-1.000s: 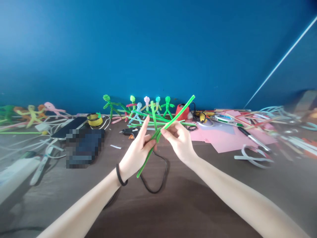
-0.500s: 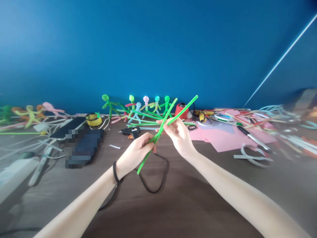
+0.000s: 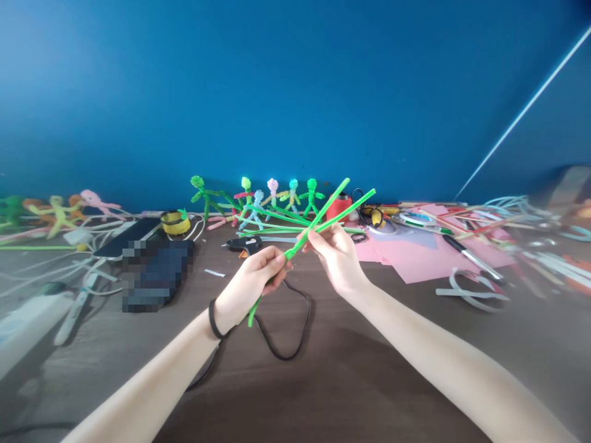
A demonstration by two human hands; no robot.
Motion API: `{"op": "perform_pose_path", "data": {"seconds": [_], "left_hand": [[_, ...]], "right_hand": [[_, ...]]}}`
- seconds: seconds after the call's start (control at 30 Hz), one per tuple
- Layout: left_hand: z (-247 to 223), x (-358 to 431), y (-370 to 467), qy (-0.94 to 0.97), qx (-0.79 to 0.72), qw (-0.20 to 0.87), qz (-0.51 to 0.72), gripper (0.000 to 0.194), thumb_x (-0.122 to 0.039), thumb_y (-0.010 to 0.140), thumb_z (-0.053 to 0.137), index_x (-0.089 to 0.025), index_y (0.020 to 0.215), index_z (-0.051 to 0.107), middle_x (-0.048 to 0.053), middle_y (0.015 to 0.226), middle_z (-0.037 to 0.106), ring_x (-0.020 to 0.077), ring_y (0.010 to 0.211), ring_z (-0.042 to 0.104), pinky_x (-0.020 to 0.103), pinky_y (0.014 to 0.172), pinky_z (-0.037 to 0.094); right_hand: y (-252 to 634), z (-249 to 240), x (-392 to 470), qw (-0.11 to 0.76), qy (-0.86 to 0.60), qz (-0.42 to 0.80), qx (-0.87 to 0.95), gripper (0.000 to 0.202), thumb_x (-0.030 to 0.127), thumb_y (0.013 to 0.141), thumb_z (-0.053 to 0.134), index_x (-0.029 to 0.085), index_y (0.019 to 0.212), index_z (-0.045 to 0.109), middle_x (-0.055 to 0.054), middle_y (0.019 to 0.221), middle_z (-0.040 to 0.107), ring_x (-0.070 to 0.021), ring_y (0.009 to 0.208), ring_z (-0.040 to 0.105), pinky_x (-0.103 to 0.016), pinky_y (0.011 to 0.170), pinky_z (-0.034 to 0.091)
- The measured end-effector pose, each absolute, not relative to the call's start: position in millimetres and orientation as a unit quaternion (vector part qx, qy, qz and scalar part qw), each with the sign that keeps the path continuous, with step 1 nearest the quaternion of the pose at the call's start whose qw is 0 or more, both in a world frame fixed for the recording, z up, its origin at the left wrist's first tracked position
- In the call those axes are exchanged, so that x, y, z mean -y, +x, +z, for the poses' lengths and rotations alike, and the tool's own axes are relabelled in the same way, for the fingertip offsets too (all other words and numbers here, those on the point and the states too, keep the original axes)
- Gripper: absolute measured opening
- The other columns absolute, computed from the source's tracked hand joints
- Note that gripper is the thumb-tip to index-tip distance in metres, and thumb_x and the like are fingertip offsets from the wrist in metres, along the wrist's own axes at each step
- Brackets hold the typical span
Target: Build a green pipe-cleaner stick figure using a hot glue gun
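Bright green pipe cleaners [image 3: 333, 198] are twisted together and held above the table between my two hands. My left hand [image 3: 258, 271] is closed round their lower part, and a short end sticks out below the fist. My right hand [image 3: 337, 255] pinches them just above the twisted stretch. Past the right fingers two free ends cross and fan out to the upper right. How many strands lie inside the fingers is hidden. Behind the hands, more green pipe cleaners [image 3: 277, 231] lie on the table.
Small pipe-cleaner figures [image 3: 312, 191] stand along the blue wall. A black glue gun [image 3: 244, 245] lies behind my left hand, its cord looping below. Pink paper [image 3: 415, 264] and a marker [image 3: 471, 257] lie at right. A dark phone-like slab [image 3: 127, 239] and cables are at left.
The free ends have swung right and crossed closer to my right fingers. The left hand has shifted slightly down the strands, and the twisted stretch between the hands shows more.
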State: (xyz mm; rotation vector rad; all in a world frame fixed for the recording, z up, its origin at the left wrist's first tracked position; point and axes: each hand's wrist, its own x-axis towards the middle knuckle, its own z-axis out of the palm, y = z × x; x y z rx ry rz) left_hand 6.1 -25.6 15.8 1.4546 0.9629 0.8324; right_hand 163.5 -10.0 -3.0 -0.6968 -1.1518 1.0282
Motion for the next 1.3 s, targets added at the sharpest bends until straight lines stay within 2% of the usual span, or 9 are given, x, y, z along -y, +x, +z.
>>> {"op": "perform_pose_path", "data": {"seconds": [0.13, 0.27, 0.43, 0.53, 0.67, 0.73, 0.8, 1.03, 1.3], "left_hand": [[18, 27, 5, 0.594, -0.41, 0.598, 0.349, 0.016, -0.03, 0.082, 0.045, -0.016, 0.073, 0.048, -0.005, 0.05, 0.047, 0.0047, 0.038, 0.037, 0.017, 0.037, 0.024], [20, 30, 7, 0.582, -0.396, 0.62, 0.347, 0.01, -0.023, 0.08, 0.044, -0.016, 0.073, 0.047, 0.001, 0.064, 0.059, 0.0106, 0.054, 0.055, 0.021, 0.049, 0.039], [18, 25, 6, 0.599, -0.42, 0.584, 0.351, 0.019, -0.032, 0.081, 0.048, -0.015, 0.072, 0.047, -0.003, 0.056, 0.051, 0.0033, 0.039, 0.036, 0.016, 0.04, 0.027], [18, 21, 2, 0.582, -0.433, 0.583, 0.366, 0.018, -0.029, 0.081, 0.049, -0.015, 0.07, 0.047, -0.005, 0.052, 0.044, 0.0018, 0.038, 0.028, 0.016, 0.037, 0.017], [19, 19, -3, 0.554, -0.395, 0.638, 0.36, 0.018, -0.026, 0.08, 0.051, -0.014, 0.067, 0.047, -0.006, 0.05, 0.036, 0.0012, 0.038, 0.024, 0.015, 0.036, 0.013], [19, 19, -4, 0.535, -0.371, 0.677, 0.343, 0.019, -0.024, 0.08, 0.051, -0.014, 0.065, 0.045, -0.007, 0.048, 0.033, 0.0011, 0.037, 0.021, 0.014, 0.035, 0.012], [19, 19, -5, 0.518, -0.347, 0.713, 0.322, 0.019, -0.023, 0.08, 0.051, -0.014, 0.064, 0.045, -0.008, 0.046, 0.03, 0.0012, 0.036, 0.018, 0.014, 0.034, 0.012], [24, 19, -9, 0.476, -0.319, 0.776, 0.264, 0.019, -0.021, 0.084, 0.043, -0.014, 0.066, 0.047, -0.009, 0.042, 0.021, 0.0022, 0.036, 0.01, 0.014, 0.034, 0.011], [25, 20, -11, 0.421, -0.31, 0.819, 0.235, 0.021, -0.019, 0.084, 0.04, -0.014, 0.065, 0.048, -0.01, 0.043, 0.016, 0.0027, 0.036, 0.006, 0.012, 0.032, 0.013]], "right_hand": [[163, -4, 10, 0.656, -0.311, 0.481, 0.492, 0.021, 0.029, 0.073, 0.064, 0.019, 0.069, 0.046, 0.001, 0.072, 0.066, -0.0099, 0.06, 0.059, -0.026, 0.061, 0.049], [161, -2, 13, 0.641, -0.321, 0.475, 0.51, 0.023, 0.03, 0.072, 0.065, 0.019, 0.066, 0.045, 0.001, 0.07, 0.065, -0.0109, 0.062, 0.06, -0.026, 0.062, 0.048], [162, -1, 18, 0.577, -0.415, 0.389, 0.586, 0.025, 0.038, 0.077, 0.058, 0.018, 0.066, 0.048, 0.001, 0.06, 0.06, -0.0118, 0.056, 0.057, -0.025, 0.054, 0.045], [165, -4, 20, 0.536, -0.433, 0.222, 0.69, 0.026, 0.038, 0.084, 0.05, 0.018, 0.066, 0.05, 0.0, 0.061, 0.058, -0.0123, 0.056, 0.053, -0.026, 0.053, 0.042], [169, -7, 19, 0.487, -0.333, -0.099, 0.802, 0.01, 0.023, 0.085, 0.05, 0.02, 0.091, 0.058, -0.006, 0.093, 0.065, -0.0192, 0.093, 0.056, -0.034, 0.08, 0.042], [171, -8, 17, 0.45, -0.29, -0.169, 0.827, 0.019, 0.018, 0.087, 0.047, 0.021, 0.104, 0.056, -0.006, 0.107, 0.063, -0.0196, 0.108, 0.051, -0.035, 0.088, 0.039], [174, -9, 15, 0.427, -0.26, -0.195, 0.844, 0.023, 0.017, 0.088, 0.045, 0.022, 0.108, 0.055, -0.005, 0.109, 0.063, -0.0183, 0.114, 0.048, -0.034, 0.091, 0.038], [177, -3, 19, 0.395, -0.222, -0.24, 0.859, 0.019, 0.015, 0.088, 0.042, 0.019, 0.097, 0.059, -0.005, 0.094, 0.067, -0.0129, 0.078, 0.06, -0.026, 0.067, 0.046], [179, 0, 20, 0.388, -0.228, -0.235, 0.861, 0.02, 0.014, 0.088, 0.043, 0.022, 0.092, 0.06, -0.003, 0.09, 0.067, -0.0124, 0.07, 0.057, -0.026, 0.062, 0.045]]}}
